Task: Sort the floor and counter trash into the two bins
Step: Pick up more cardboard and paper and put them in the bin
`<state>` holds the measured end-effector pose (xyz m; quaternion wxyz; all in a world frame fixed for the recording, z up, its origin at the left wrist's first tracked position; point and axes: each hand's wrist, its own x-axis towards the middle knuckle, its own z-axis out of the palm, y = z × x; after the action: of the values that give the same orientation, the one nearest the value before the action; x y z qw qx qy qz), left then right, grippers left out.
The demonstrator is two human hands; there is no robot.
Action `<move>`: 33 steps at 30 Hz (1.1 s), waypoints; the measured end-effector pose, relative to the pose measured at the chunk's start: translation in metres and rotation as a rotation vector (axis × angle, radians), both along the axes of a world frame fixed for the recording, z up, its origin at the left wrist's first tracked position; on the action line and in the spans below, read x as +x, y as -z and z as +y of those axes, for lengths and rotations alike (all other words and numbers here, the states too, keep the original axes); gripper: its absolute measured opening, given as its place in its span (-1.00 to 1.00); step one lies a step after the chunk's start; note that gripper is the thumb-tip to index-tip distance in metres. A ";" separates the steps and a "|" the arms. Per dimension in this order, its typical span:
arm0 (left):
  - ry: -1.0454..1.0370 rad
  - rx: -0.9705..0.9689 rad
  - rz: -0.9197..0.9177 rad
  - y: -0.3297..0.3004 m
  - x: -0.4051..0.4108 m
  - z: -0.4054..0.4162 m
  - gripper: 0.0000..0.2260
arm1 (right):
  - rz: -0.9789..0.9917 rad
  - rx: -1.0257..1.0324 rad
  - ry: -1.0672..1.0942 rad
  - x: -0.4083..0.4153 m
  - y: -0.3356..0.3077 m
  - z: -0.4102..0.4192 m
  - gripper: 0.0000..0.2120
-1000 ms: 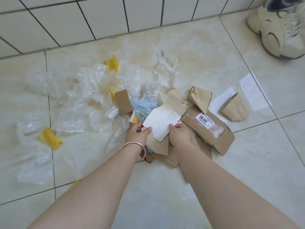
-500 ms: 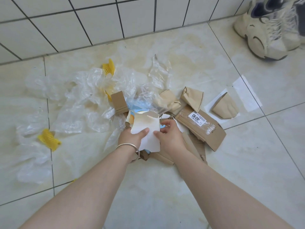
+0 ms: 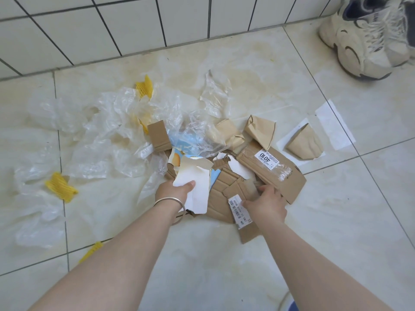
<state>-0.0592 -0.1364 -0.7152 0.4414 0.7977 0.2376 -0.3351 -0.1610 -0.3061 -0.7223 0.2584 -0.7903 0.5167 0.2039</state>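
Head view: left hand [image 3: 173, 190] pinches white card [image 3: 197, 187]; right hand [image 3: 266, 204] grips barcoded cardboard [image 3: 243, 217]; box label [image 3: 266, 158] reads "4010"

Both forearms are bare and reach forward and down, side by side. The left hand [image 3: 174, 190] has the thumb laid on top and the fingers curled under what it pinches; a thin metal bangle [image 3: 170, 202] sits on its wrist. The right hand [image 3: 266, 202] is palm down, fingers bent and gripping.
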 end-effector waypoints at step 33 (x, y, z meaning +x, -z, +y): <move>-0.233 -0.386 -0.031 -0.034 0.008 0.036 -0.83 | -0.441 0.484 0.052 0.047 -0.049 0.007 -0.66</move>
<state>-0.0510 -0.1001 -0.6814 0.6251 0.6707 0.2529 -0.3089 -0.1137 -0.2990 -0.6731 0.5495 -0.7176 0.4050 0.1382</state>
